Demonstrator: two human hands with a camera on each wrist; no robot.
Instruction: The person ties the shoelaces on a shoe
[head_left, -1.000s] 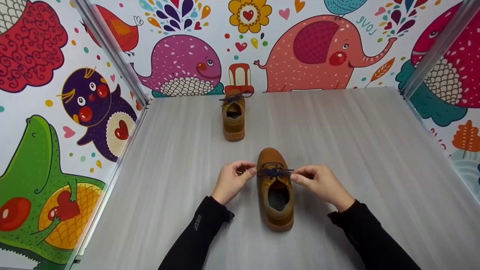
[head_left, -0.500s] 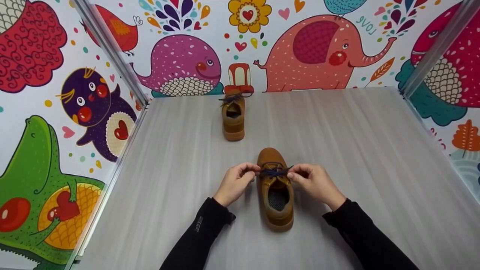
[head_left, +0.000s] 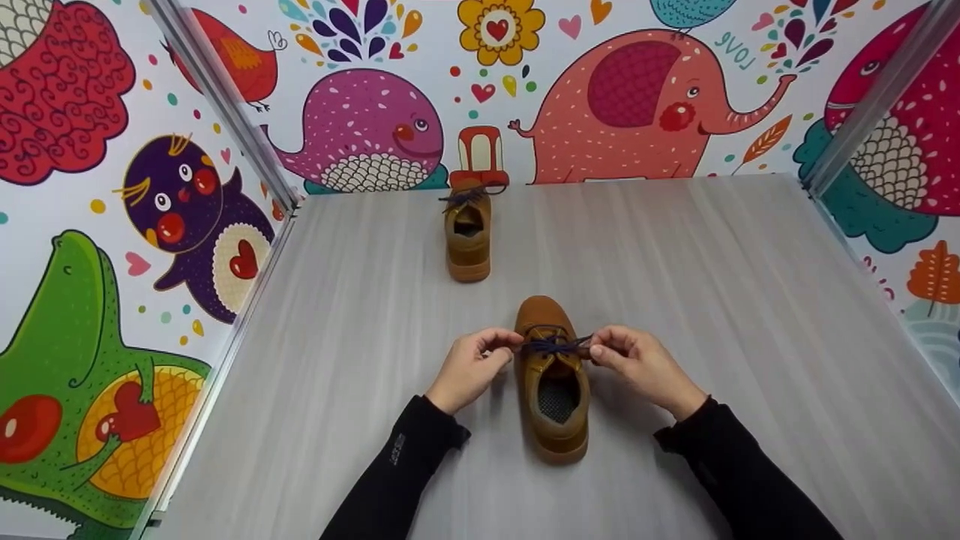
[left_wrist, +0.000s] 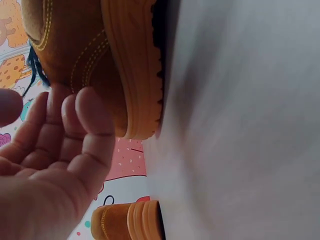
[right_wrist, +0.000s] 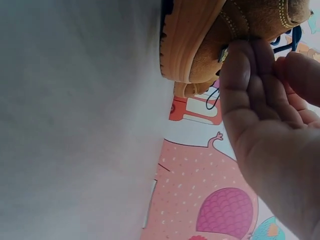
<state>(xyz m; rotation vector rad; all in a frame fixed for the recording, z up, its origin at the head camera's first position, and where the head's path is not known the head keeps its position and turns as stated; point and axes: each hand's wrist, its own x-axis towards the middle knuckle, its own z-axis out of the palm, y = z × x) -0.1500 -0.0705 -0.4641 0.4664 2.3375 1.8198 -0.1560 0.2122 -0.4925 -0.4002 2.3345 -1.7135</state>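
Observation:
A tan-brown lace-up shoe (head_left: pixel 561 442) rests on the grey surface, toe pointing away from me, its dark blue shoelace (head_left: pixel 553 346) crossed and bunched over the tongue. At the shoe's left side, my left hand (head_left: pixel 469 367) pinches the lace by its fingertips. On the opposite side, the thumb and fingers of my right hand (head_left: pixel 649 367) grip lace strands stretched out to the right. The left wrist view has the left hand (left_wrist: pixel 55 155) close along the shoe's side (left_wrist: pixel 75 45). In the right wrist view the right hand's (right_wrist: pixel 270 120) fingers partly hide the shoe (right_wrist: pixel 200 55).
A second tan-brown shoe (head_left: pixel 469 262) stands farther back, left of the first, with its dark lace loose at the top. Walls printed with cartoon animals (head_left: pixel 615 112) border the grey surface (head_left: pixel 697 277) at the back and both sides, with metal strips (head_left: pixel 225 97) at the corners.
My right hand moved in toward the shoe, then back out to the right with the lace strands. My left hand shifted slightly right, closer to the shoe. Both shoes stay put.

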